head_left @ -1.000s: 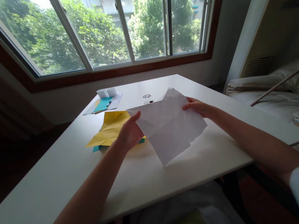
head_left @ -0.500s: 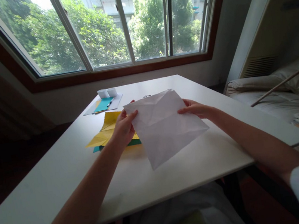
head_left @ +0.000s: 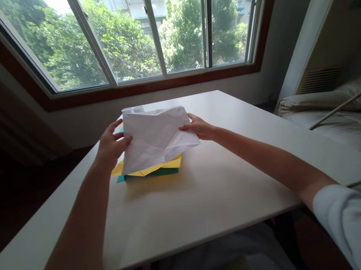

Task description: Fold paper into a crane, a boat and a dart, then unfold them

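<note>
A creased sheet of white paper (head_left: 158, 134) is held up between my two hands. At its left edge, my left hand (head_left: 111, 145) pinches it, thumb in front and the other fingers partly spread. My right hand (head_left: 196, 127) grips the right edge, with the thumb on top and the fingers behind. Just below and behind the sheet lies a creased yellow paper (head_left: 173, 163), mostly covered from view. Under that, a strip of teal paper (head_left: 164, 172) shows. Whether the white sheet touches the yellow one I cannot tell.
All this is over a white table (head_left: 236, 181) whose near edge runs in front of my lap. White paper containers (head_left: 135, 109) peek out behind the sheet. A wide window (head_left: 150, 30) is beyond; a pale couch (head_left: 327, 107) with a thin stick (head_left: 349, 101) stands on the right.
Both hands have carried the white paper left and slightly away from me, over the yellow and teal papers. It now hides most of them and the pen and papers at the back.
</note>
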The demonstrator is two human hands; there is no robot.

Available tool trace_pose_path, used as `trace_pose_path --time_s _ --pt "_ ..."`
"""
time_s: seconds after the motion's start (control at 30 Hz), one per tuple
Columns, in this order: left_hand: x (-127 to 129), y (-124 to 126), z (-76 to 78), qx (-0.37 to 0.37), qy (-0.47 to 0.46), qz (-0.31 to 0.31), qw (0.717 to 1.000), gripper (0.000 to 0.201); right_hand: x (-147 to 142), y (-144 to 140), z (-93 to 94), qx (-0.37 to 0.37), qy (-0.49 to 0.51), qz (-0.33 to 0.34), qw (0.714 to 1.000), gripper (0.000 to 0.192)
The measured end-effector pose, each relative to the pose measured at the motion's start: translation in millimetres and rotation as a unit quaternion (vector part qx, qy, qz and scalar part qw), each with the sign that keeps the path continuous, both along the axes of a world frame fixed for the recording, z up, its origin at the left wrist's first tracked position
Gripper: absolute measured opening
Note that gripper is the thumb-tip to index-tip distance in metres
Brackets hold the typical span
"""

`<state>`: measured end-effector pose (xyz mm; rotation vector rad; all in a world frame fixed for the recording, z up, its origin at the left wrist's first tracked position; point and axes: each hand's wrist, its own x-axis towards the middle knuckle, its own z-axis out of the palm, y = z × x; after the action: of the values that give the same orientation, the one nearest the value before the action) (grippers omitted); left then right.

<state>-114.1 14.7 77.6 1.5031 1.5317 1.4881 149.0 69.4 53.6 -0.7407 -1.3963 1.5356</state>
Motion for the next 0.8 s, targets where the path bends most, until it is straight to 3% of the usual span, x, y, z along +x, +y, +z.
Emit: trace_pose_path --time_s 0.1,0.17,0.27,0.37,0.43,0.6,0.7,0.8 --pt "-20 8 -9.0 0.032 0.251 0.098 0.963 0.053 -23 2 -7.8 0.015 -0.086 -0.041 0.995 0.104" --pt "-29 11 -16.8 0.003 0.349 0.123 0.929 0.048 -33 0 -13.8 0.087 -0.185 -0.053 0.977 0.107" --pt "-31 14 -30.1 -0.084 0.446 0.083 0.887 0.053 -42 -3 -21.9 0.222 -0.377 -0.051 0.898 0.086" --pt "-21 15 -41.8 -0.162 0.534 0.074 0.827 0.048 -46 -7 -26.9 0.261 -0.533 -0.028 0.804 0.065" --pt "-12 16 -47.6 -0.176 0.566 0.068 0.802 0.048 -47 -9 -28.1 0.250 -0.599 -0.019 0.761 0.063" --pt "-2 17 -57.2 -0.277 0.545 -0.007 0.791 0.073 -45 -11 -30.1 0.263 -0.672 -0.031 0.691 0.067" --pt "-1 14 -57.1 -0.298 0.536 0.002 0.790 0.077 -41 -10 -34.5 0.300 -0.670 -0.017 0.679 0.069" --pt "6 7 -51.8 -0.281 0.558 0.029 0.781 0.066 -39 -8 -39.0 0.310 -0.659 0.008 0.685 0.069"
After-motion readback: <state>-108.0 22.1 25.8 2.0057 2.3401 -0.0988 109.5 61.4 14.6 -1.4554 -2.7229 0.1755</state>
